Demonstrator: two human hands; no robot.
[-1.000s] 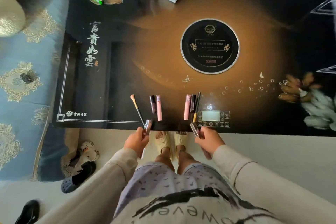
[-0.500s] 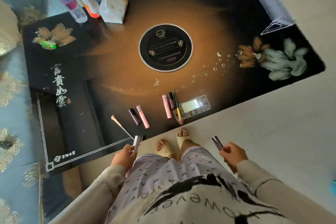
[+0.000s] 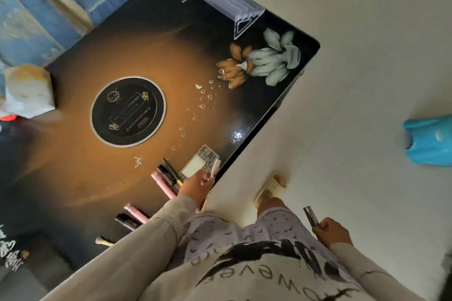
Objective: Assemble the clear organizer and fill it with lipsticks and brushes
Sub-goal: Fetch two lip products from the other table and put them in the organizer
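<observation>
A clear stepped organizer [image 3: 221,2] stands at the far right corner of the black table [image 3: 102,61]. My left hand [image 3: 197,187] grips a pale lipstick tube [image 3: 215,167] over the table's near edge. Off the table, above the floor, my right hand [image 3: 332,231] holds a dark lipstick tube [image 3: 310,215]. Several tubes and pencils [image 3: 166,177] lie beside my left hand. Two more tubes [image 3: 132,216] and a brush [image 3: 104,241] lie further left, partly hidden by my sleeve.
A white pouch [image 3: 28,90] stands at the table's far left edge. A round black hob plate [image 3: 128,111] and a control panel [image 3: 198,165] are set in the top. A blue sofa [image 3: 49,2] runs behind. A blue object [image 3: 428,140] lies on the pale floor at right.
The view has swung right, bringing the organizer closer into sight. My left hand moved with its tube along the table edge past the second group of tubes. My right hand stayed off the table.
</observation>
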